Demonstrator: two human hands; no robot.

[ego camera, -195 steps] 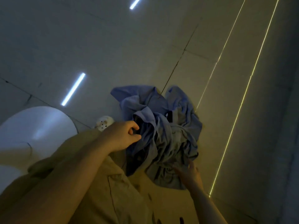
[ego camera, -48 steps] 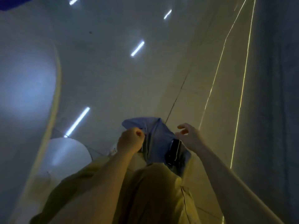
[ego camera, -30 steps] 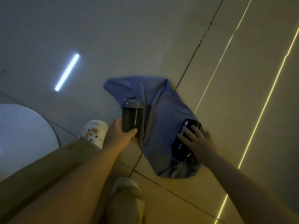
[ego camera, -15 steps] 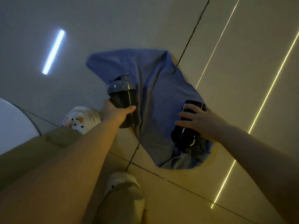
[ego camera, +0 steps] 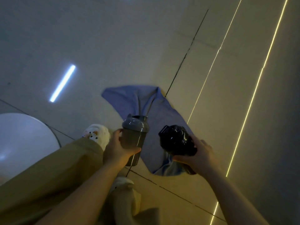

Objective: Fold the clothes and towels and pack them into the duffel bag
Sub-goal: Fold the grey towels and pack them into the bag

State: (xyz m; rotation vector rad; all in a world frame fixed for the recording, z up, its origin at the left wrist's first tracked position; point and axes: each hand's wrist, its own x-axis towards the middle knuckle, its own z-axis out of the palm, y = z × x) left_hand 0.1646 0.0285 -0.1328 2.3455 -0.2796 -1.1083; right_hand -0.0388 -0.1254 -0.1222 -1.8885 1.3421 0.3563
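On floor (ego camera: pixel 113 46): blue cloth (ego camera: pixel 155 114) | white slipper (ego camera: pixel 97 133) beside | white round object (ego camera: pixel 24 135) left

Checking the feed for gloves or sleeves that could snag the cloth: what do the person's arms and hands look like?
Both forearms are bare: no sleeve shows on either. The left hand and right hand wear no gloves, and no rings, watch or wristband show, though the light is dim. Below them are tan trousers and white slippers.
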